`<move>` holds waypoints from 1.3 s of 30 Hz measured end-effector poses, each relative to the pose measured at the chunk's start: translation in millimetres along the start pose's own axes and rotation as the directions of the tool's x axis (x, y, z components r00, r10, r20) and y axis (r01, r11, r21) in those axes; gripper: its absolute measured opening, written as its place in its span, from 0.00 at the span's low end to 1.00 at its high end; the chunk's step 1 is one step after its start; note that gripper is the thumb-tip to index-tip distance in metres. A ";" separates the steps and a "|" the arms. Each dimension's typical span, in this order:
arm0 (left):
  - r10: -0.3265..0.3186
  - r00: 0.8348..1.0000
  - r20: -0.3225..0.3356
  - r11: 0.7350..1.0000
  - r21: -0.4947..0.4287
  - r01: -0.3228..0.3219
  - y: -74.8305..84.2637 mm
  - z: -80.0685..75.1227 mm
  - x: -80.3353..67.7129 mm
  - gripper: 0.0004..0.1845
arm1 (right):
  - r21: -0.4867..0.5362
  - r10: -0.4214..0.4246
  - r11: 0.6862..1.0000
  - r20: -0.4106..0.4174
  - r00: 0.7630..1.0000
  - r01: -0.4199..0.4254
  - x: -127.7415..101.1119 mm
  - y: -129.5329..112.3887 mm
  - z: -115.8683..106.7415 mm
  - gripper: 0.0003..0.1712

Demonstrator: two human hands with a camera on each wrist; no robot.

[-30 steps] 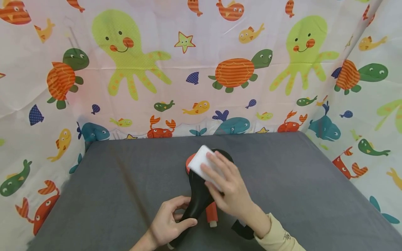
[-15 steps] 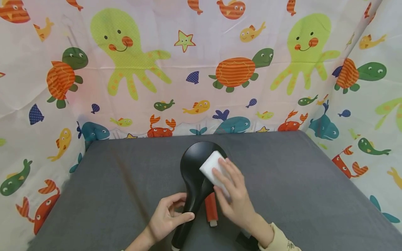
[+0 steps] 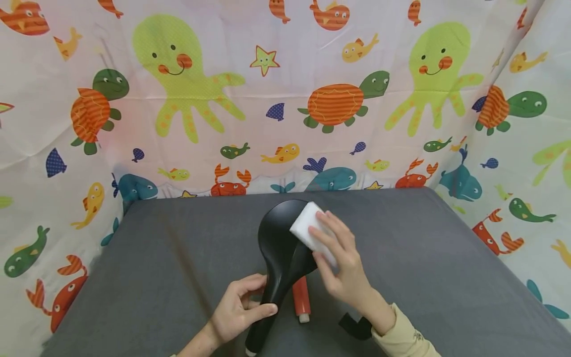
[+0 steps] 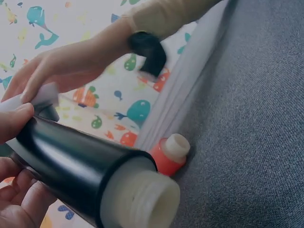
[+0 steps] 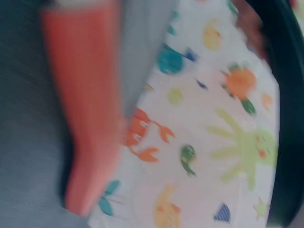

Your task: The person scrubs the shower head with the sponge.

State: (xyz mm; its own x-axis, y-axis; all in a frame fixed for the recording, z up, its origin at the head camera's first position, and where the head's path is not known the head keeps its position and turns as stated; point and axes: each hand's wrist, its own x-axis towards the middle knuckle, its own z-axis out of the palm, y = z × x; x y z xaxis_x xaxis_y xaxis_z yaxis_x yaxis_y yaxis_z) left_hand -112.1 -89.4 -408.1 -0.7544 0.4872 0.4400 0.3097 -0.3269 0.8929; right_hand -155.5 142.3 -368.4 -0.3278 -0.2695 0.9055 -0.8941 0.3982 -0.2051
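A black shower head (image 3: 280, 238) is tilted up over the grey table (image 3: 169, 258). My left hand (image 3: 250, 300) grips its handle (image 4: 71, 161) near the white threaded end (image 4: 142, 199). With my right hand (image 3: 332, 248) I hold a white sponge (image 3: 307, 227) pressed against the right rim of the black head. An orange-red shower handle (image 3: 301, 297) lies on the cloth under the black one and shows beside the threaded end as the orange-red handle (image 4: 166, 154). In the blurred right wrist view, the orange-red handle (image 5: 85, 95) fills the left side.
A curtain (image 3: 276, 99) printed with sea animals encloses the table at the back and on both sides. A black strap (image 3: 354, 327) sits on my right wrist. Bare grey cloth lies to the left and right (image 3: 446, 258) of the hands.
The black head has swung up and left, now hiding the orange head seen a second ago. The sponge has slid to the head's right rim. My left hand keeps its grip.
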 end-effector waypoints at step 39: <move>-0.074 0.996 0.053 0.969 -0.234 0.085 -6.3 -3.9 -0.5 0.20 | -0.143 -0.108 0.983 0.034 0.994 0.112 -9.0 -21.1 6.0 0.19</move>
State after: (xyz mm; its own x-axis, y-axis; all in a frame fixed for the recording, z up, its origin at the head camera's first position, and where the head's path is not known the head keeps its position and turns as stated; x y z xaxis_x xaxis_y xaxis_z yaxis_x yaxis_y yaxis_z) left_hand -115.9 -90.8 -414.2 -0.7436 0.5524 0.3767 0.1007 -0.4645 0.8798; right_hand -135.5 131.1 -374.4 -0.2396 -0.3405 0.9092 -0.8723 0.4867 -0.0476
